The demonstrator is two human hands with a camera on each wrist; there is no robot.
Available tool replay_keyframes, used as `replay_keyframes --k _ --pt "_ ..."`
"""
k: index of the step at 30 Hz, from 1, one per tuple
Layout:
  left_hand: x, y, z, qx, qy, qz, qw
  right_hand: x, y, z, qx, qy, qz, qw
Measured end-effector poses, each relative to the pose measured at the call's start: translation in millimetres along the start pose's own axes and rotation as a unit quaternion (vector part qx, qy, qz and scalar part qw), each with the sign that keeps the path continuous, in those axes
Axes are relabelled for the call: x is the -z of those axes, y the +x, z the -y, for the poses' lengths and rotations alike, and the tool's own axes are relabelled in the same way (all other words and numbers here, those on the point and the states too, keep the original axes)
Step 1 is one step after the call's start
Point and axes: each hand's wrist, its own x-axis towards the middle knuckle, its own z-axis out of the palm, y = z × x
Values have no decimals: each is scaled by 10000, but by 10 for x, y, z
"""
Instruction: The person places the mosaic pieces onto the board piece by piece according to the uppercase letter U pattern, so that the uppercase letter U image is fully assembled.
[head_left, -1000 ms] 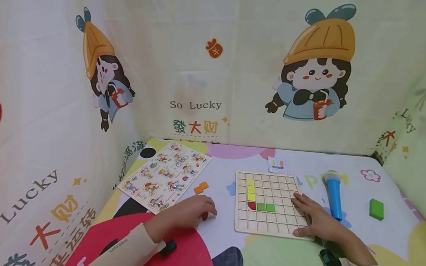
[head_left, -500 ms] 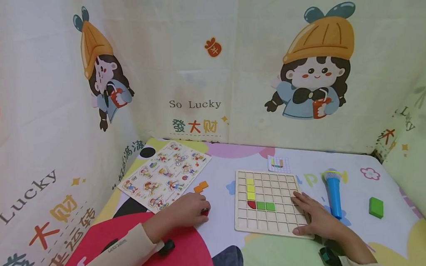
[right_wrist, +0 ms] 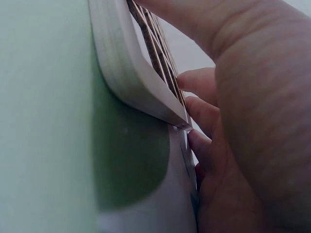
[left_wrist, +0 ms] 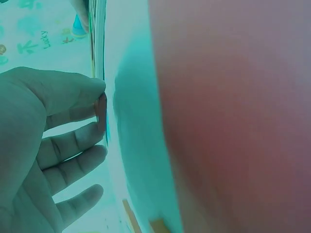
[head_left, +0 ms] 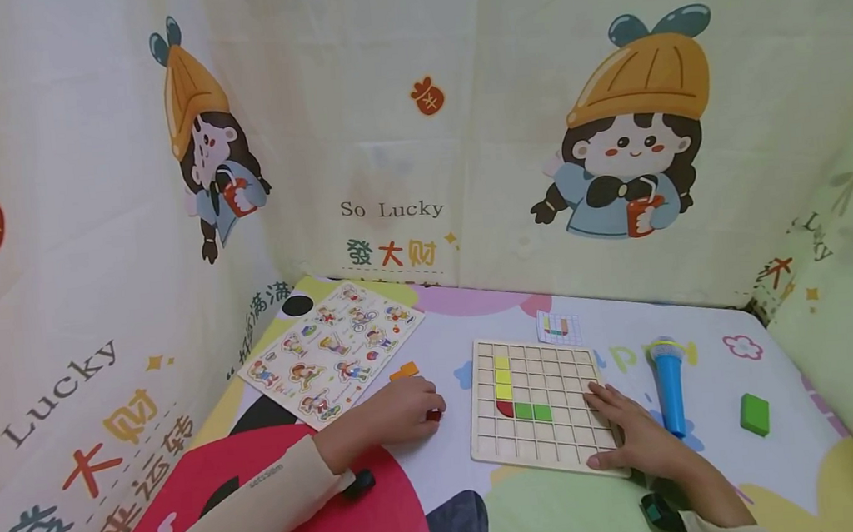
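Note:
My left hand [head_left: 399,410] is a little left of the grid board, pinching a small red block [head_left: 434,415] between thumb and fingertips. The left wrist view shows the block [left_wrist: 101,112] edge-on, its other fingers spread apart. The square wooden grid board [head_left: 501,445] carries yellow blocks [head_left: 503,377] in a column, a rounded red block [head_left: 506,409] below them and green blocks [head_left: 533,412] to its right. With extended fingers, my right hand [head_left: 639,437] rests on the board's right edge. In the right wrist view, the fingertips touch the board [right_wrist: 141,82] along its side.
Beyond the board lies a small pattern card [head_left: 558,328]. An orange block [head_left: 405,371] sits behind the left hand, near a picture puzzle board [head_left: 335,348]. To the right are a blue toy microphone [head_left: 670,389] and a green block [head_left: 755,415]. Printed curtains surround the table.
Over the last half second my left hand has moved right, towards the grid board, carrying the red block. My right hand stays in place on the board's edge.

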Motion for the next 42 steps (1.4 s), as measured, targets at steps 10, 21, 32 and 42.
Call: replay_keyframes --k 10,21,32,42 --pt "-17 362 -154 -189 41 10 9998 -38 -16 -18 -99 20 53 9999" --pt "-53 722 -284 -339 -105 34 9994 -40 -31 -9 12 1 12 10000" --pt "-113 1061 -414 -664 97 18 9977 -35 -22 -7 -43 8 -7 10000" --pt "-95 1340 -593 -873 92 -91 9961 -4 -11 17 -209 -42 38 9998"
